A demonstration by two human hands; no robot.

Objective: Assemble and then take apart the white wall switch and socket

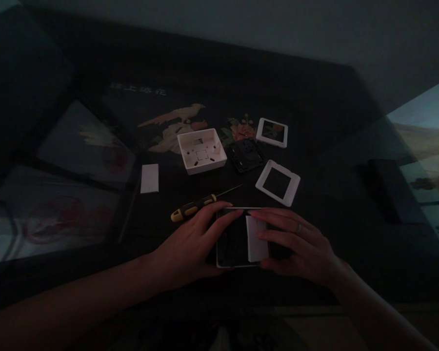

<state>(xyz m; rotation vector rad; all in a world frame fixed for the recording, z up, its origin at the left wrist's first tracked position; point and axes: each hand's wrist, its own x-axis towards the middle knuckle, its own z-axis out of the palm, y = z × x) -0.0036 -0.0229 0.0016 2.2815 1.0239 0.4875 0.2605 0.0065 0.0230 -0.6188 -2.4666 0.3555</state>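
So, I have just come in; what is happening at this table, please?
A person's left hand and right hand hold a box with a dark inside and a white plate at its right. Around them lie a screwdriver, an open white box, a black module, two white frames and a white rectangular piece.

**Both hands closed in, fingertips nearly meeting**

Noted left hand point(190, 239), back upward, in from lower left on a bare left forearm point(91, 290) sloping up to the right. Upper two digits stretched inward, one above the other; lowest digit reaching inward beneath, for a spanning grip.

Noted right hand point(303, 243) opposite, back upward, on a bare right forearm point(376, 307) rising from lower right. Fingers slightly bent, spread and pointing left; lowest digit apart below, also gripping. Contact between upper fingertips: cannot tell.
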